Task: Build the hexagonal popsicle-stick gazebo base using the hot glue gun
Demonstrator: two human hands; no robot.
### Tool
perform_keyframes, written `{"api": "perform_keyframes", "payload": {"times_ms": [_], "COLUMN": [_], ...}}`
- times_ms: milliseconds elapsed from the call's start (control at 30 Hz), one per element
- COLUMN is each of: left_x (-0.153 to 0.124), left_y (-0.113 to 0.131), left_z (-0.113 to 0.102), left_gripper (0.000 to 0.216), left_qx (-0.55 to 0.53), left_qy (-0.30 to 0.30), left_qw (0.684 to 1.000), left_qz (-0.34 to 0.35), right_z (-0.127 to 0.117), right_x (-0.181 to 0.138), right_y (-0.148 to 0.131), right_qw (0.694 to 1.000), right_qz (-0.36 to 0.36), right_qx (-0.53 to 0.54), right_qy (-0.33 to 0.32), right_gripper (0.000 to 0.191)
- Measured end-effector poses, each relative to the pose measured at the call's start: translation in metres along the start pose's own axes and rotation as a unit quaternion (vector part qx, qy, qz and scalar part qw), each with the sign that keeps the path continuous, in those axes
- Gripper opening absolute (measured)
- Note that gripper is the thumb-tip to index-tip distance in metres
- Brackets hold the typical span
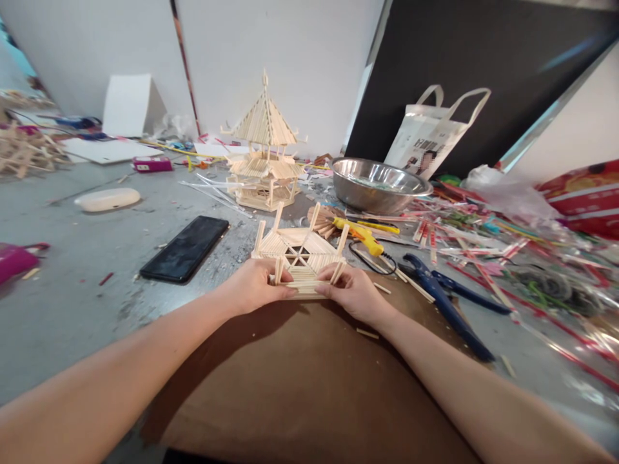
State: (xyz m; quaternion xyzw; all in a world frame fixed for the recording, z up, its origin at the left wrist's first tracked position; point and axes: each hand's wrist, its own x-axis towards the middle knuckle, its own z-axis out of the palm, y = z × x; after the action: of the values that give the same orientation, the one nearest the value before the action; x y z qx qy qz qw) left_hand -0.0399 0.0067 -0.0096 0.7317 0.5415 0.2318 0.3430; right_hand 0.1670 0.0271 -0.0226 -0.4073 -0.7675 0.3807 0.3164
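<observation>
On a cluttered gray table (43, 341) partly covered by a brown sheet (309, 386), a pagoda model (264, 169) of pale wooden sticks stands beside a steel bowl (374, 196). Nearer, at the sheet's far end, a hexagonal stick platform (304, 276) with upright posts is pinched between thumb and fingers at its near corners, by the left hand (264, 283) and right hand (348, 287). Blue-handled pliers (445, 306) lie to the right, a black smartphone (186, 248) to the left, a yellow corded tool (362, 235) just beyond the right hand, and a short loose stick (367, 333) near it.
</observation>
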Motion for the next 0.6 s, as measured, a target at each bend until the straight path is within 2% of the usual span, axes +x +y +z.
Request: {"api": "perform_keyframes", "payload": {"times_ms": [300,600], "left_x": [-0.0003,-0.0004], "left_y": [0.0013,0.0012], "left_z": [0.0032,0.0032], "left_gripper": [0.023,0.023], "left_qx": [-0.002,-0.006], "left_qy": [0.020,0.016], "left_qw": [1.000,1.000], "left_qz": [-0.013,-0.009], "right_z": [0.0007,0.0000], "right_x": [-0.0002,-0.0011], "right_y": [-0.0020,0.0009], "right_qw": [1.000,1.000], "right_qz": [0.009,0.014], "right_qx": [0.000,-0.022], "right_qy": [0.007,0.009], "right_gripper": [0.012,0.015]}}
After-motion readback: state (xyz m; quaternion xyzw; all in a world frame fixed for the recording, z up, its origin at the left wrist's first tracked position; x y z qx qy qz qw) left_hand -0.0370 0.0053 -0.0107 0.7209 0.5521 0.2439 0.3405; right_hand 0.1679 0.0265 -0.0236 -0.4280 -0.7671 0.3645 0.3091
